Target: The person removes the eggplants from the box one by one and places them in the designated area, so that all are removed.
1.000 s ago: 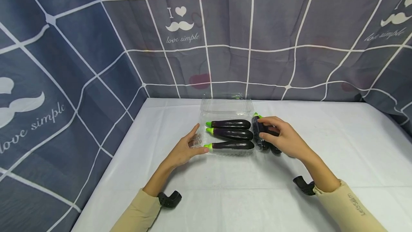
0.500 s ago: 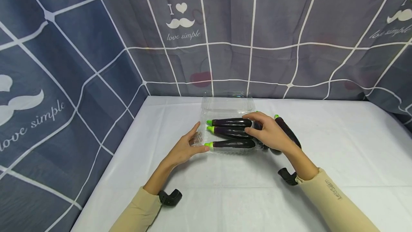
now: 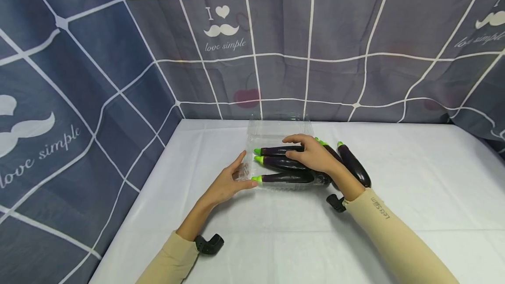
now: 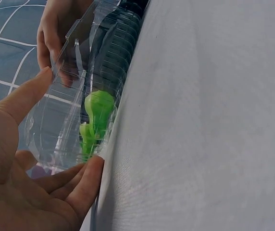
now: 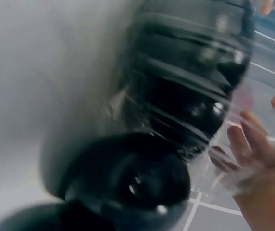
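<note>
A clear plastic clamshell box (image 3: 280, 129) lies with its lid back, holding three eggplants side by side with green stems to the left: a back eggplant (image 3: 272, 151), a middle eggplant (image 3: 280, 163) and a front eggplant (image 3: 288, 178). My left hand (image 3: 226, 183) grips the box's left end, thumb and fingers spread along its wall; in the left wrist view fingertips meet the plastic. Over the right part of the box is my right hand (image 3: 313, 154), fingers loosely bent above the back and middle eggplants. Its palm hides their right ends.
To the right of the box lie more eggplants, including an outer eggplant (image 3: 355, 165) and one partly behind my right wrist (image 3: 331, 150). A white cloth (image 3: 426, 165) covers the table. A grey checked curtain (image 3: 335, 78) stands close behind the box.
My right hand has moved left from the box's right end to over the eggplants inside, uncovering the eggplants on the right. The left hand keeps its place at the box's left end.
</note>
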Tool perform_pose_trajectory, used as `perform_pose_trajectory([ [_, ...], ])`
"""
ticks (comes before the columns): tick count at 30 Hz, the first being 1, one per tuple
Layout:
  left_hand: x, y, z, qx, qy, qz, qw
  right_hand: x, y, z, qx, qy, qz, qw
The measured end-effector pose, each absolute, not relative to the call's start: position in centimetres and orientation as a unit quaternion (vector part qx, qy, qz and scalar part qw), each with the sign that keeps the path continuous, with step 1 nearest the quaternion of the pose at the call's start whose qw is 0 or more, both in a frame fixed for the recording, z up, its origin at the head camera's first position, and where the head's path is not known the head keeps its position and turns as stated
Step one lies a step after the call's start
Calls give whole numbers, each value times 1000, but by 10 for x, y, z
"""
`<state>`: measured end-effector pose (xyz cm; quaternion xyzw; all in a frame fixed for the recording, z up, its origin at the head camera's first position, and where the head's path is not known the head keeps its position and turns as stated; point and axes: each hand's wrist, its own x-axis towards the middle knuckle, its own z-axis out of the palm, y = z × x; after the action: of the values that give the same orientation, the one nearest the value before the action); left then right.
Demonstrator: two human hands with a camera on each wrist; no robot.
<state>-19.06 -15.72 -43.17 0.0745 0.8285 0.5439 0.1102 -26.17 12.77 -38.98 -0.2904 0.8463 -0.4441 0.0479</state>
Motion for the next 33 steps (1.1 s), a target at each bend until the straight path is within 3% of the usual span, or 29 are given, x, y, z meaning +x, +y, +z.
perform_pose_trajectory([
  [21,-191,-160,-435,84,818,558,112,-272,115,-399,-303,866,-393,59],
  [33,-192,-159,-435,85,817,558,116,-274,102,-415,-266,904,-334,7],
])
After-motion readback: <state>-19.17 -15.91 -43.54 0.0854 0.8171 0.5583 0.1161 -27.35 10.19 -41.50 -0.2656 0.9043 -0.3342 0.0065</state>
